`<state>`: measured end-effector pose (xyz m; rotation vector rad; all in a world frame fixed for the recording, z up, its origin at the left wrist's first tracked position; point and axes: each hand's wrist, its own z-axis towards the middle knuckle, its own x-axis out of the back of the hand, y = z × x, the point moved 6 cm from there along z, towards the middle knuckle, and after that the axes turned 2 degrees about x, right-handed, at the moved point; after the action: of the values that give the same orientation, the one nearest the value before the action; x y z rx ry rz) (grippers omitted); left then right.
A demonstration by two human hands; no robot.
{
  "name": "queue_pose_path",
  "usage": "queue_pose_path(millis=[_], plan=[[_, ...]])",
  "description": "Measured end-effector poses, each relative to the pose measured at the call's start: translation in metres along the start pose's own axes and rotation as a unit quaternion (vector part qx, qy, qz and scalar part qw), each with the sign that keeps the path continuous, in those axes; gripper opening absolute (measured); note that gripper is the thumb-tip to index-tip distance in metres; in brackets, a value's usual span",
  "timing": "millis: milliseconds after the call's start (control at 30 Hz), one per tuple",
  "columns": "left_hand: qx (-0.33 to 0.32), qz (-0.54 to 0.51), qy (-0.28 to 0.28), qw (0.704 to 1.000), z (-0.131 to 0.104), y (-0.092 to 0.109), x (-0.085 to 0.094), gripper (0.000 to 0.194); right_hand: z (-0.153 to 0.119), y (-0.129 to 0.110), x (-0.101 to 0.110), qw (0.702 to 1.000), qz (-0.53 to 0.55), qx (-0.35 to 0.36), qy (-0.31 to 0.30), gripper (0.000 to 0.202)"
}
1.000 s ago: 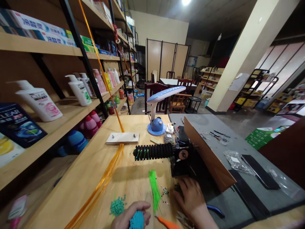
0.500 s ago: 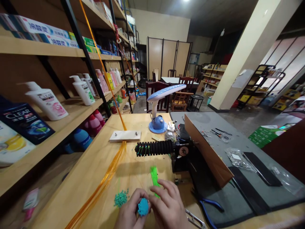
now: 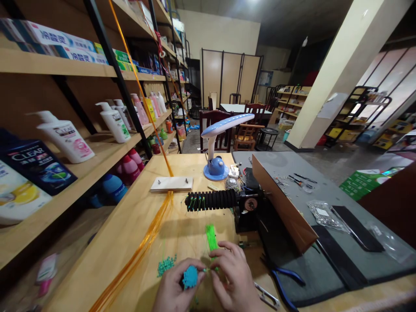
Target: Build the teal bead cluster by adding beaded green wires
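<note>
My left hand (image 3: 177,284) is closed around a bundle with a turquoise, knobbly end (image 3: 190,276); what kind of thing it is I cannot make out. Beside it, my right hand (image 3: 232,277) has its thumb and index finger pinched near the left fingertips, with a tiny green bit between the two hands. Bright green strands (image 3: 211,236) lie on the wooden table just beyond my right fingers. A small heap of teal pieces (image 3: 167,265) sits left of my left hand. Ahead stands a black ridged roller (image 3: 211,201) with short green threads tied around its left end.
Orange threads (image 3: 152,229) run under a white bar (image 3: 171,183) and up along the shelves (image 3: 130,143). A blue desk lamp (image 3: 216,168) stands behind the roller. To the right are a brown board (image 3: 282,208), blue-handled pliers (image 3: 286,281) and a grey mat (image 3: 325,186).
My left hand has shifted slightly left with the turquoise-ended bundle. My hands are a little further apart, and the small green bit now shows between them.
</note>
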<state>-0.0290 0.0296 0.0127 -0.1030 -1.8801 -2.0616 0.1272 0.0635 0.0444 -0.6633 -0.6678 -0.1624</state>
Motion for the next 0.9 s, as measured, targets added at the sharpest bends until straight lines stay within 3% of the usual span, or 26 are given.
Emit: queue_pose_path(millis=[200,333,433,667,900], plan=[[0.066,-0.068,0.018,0.995,-0.001,-0.013,-0.002,0.018,0.002,0.000,-0.006,0.999,0.037,-0.006,-0.005,0.020],[0.080,-0.096,0.028,0.992,-0.001,-0.012,-0.002,0.022,0.003,0.001,-0.006,0.998,0.052,-0.017,0.003,0.018],[0.064,-0.070,0.035,0.995,-0.001,-0.004,0.002,0.019,0.004,0.000,-0.005,0.998,0.059,-0.023,0.008,0.019],[-0.050,0.011,0.030,0.998,-0.001,0.018,0.007,0.009,0.004,-0.003,-0.004,0.999,0.048,-0.016,0.006,0.019],[0.022,-0.017,0.022,0.999,-0.001,0.001,0.002,0.018,0.004,-0.001,-0.008,0.996,0.084,-0.026,-0.008,0.018]])
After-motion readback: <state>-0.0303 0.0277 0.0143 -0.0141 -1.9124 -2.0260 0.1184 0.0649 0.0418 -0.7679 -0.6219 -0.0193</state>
